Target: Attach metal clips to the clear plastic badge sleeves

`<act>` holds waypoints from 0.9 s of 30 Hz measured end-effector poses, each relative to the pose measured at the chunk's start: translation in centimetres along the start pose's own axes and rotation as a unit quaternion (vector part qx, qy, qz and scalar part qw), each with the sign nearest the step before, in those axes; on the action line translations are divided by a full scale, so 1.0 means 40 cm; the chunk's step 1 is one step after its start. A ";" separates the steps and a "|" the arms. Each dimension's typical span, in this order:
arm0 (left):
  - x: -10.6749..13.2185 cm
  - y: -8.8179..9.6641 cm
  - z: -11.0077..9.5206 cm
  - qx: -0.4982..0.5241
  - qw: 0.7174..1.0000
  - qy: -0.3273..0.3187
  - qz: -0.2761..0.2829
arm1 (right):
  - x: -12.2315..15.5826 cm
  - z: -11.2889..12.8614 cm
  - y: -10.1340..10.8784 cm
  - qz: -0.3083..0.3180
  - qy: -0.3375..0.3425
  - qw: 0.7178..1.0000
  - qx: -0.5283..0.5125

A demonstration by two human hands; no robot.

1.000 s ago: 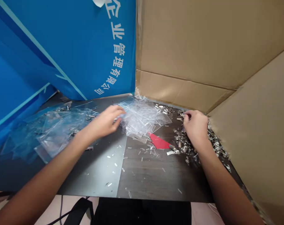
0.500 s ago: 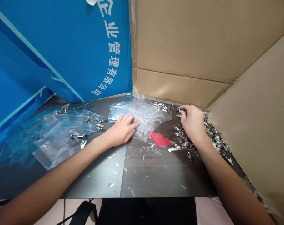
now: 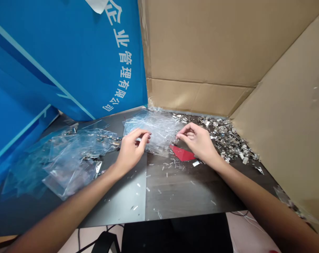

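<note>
A blue printed banner (image 3: 70, 63) with white Chinese lettering and tan cardboard panels (image 3: 198, 42) stand upright at the back of a dark wood-grain surface (image 3: 185, 189), and a further cardboard sheet (image 3: 277, 116) leans in along its right side. A pale grey sheet (image 3: 117, 200) lies on the surface's near left part. Both forearms reach in from the bottom corners. The left hand (image 3: 130, 151) has its thumb and fingertips drawn together in a pinch at the near edge of a loose stack of clear plastic sleeves (image 3: 151, 128); what lies between them is too small to tell. The right hand (image 3: 197, 140) curls in from the stack's right edge, its thumb and forefinger pressed on a small metal clip (image 3: 175, 141). A heap of metal clips (image 3: 222, 133) spreads behind and right of that hand. A red plastic piece (image 3: 181, 153) lies just below the stack, small clear fragments (image 3: 170, 168) are scattered nearer, and a pile of clear bags (image 3: 70, 165) with clips inside lies left of the left hand.
</note>
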State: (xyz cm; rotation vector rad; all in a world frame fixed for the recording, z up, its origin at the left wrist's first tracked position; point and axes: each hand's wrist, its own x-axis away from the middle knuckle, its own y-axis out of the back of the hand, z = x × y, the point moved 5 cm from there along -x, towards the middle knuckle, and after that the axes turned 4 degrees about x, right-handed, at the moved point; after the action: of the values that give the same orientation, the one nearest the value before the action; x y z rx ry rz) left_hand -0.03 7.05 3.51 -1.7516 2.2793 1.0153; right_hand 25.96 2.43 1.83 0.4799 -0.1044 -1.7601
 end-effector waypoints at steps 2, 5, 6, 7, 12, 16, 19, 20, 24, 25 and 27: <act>0.007 -0.011 0.009 0.098 0.993 0.065 -0.003 | 0.009 -0.003 -0.018 0.011 -0.002 1.000 -0.020; 0.013 -0.031 0.019 0.205 0.972 0.111 0.002 | 0.022 -0.015 -0.044 0.038 -0.016 0.999 -0.035; 0.014 -0.034 0.021 0.220 0.969 0.115 0.001 | 0.026 -0.019 -0.051 0.047 -0.025 0.998 -0.045; 0.015 -0.036 0.021 0.226 0.967 0.117 -0.002 | 0.028 -0.023 -0.057 0.054 -0.033 0.996 -0.057; 0.022 -0.033 0.013 0.200 0.975 0.099 -0.013 | 0.028 -0.023 -0.063 0.087 -0.026 0.994 -0.053; 0.033 -0.044 0.003 0.186 0.979 0.084 0.003 | 0.028 -0.011 -0.055 0.099 0.006 0.995 0.015; 0.041 -0.050 -0.005 0.162 0.985 0.060 0.022 | 0.035 0.002 -0.049 0.083 0.017 0.996 0.019; 0.045 -0.050 -0.011 0.141 0.989 0.043 0.031 | 0.038 0.008 -0.049 0.087 0.017 0.996 0.007; 0.064 -0.049 -0.052 0.037 0.996 -0.064 0.059 | 0.060 0.050 -0.072 0.177 0.056 0.982 -0.027; 0.070 -0.049 -0.063 0.020 0.994 -0.091 0.062 | 0.067 0.061 -0.079 0.202 0.068 0.977 -0.017; 0.081 -0.053 -0.083 0.000 0.988 -0.139 0.064 | 0.083 0.077 -0.093 0.237 0.080 0.968 0.013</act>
State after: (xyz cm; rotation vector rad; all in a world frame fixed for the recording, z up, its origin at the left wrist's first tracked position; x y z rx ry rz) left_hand 1.80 2.29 3.66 -1.3742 2.2346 1.1975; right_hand 20.87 -0.38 2.58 0.5618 -0.1168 -1.2493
